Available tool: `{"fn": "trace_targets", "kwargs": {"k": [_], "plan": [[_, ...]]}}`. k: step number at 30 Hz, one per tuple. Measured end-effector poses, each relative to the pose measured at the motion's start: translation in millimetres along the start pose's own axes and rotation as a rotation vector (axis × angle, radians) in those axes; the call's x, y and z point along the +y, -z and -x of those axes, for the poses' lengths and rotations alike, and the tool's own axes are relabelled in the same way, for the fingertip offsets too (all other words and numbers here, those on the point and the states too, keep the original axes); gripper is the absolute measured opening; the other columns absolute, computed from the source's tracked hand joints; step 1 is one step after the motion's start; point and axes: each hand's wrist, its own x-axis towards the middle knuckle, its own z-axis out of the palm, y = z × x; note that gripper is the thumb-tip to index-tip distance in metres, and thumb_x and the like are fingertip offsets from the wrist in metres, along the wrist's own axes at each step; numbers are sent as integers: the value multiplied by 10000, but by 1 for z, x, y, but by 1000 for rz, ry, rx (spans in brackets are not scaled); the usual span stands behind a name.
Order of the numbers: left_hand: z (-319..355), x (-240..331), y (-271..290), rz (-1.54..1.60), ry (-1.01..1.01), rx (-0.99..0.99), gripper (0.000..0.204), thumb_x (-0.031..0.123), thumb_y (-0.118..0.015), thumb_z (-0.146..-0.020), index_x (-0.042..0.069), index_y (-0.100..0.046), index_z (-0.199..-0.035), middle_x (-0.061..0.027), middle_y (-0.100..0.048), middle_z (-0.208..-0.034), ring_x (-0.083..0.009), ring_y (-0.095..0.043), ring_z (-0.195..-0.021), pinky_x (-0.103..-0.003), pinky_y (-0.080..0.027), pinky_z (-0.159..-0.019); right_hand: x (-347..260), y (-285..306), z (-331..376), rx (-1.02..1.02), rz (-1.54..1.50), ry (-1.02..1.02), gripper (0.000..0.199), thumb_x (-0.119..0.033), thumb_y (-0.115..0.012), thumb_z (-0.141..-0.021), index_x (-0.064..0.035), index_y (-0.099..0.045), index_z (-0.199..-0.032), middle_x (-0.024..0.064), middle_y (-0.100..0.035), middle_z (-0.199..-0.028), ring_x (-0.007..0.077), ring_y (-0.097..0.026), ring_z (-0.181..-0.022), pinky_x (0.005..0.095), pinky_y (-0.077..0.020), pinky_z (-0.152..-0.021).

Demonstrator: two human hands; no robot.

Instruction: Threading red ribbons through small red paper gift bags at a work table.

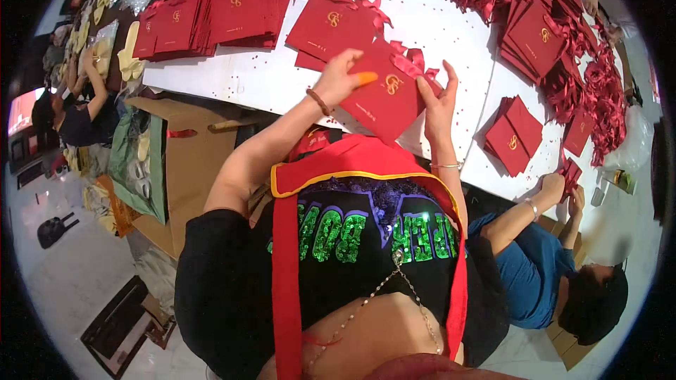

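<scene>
A red paper gift bag with a gold emblem is held tilted over the near edge of the white table. My left hand grips its left side, an orange cover on one digit lying against the front. On the right side my right hand pinches the bag, thumb on the front and index finger raised. A shiny red ribbon is at the bag's top, near my right thumb. Just beyond my left hand, more red bags lie overlapped on the table.
The white table carries a row of red bags at far left and heaped ribboned bags at right. A small stack lies nearer. A cardboard box stands left. A co-worker in blue handles a red piece at right.
</scene>
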Motion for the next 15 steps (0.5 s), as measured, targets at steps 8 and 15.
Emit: {"fn": "trace_targets", "kwargs": {"k": [8,15], "plan": [[-79,-13,102,-873,-2,492,490,299,-632,-760,55,-505,-1166,-230,-571,-1034,-359,-538,-968,-435,-444,-796,14,-60,-38,-169,44,-251,544,-267,-535,-853,-3,-357,-1294,84,-505,-1156,135,-499,-974,259,-397,-816],[-75,-16,97,-862,36,346,453,321,-592,-787,168,-474,-1197,-183,-572,-1041,-374,-539,-953,-451,-448,-777,55,-87,-63,-200,-100,-113,413,-98,-585,-808,3,-461,-1189,62,-567,-996,118,-519,-873,239,-426,-750]]}}
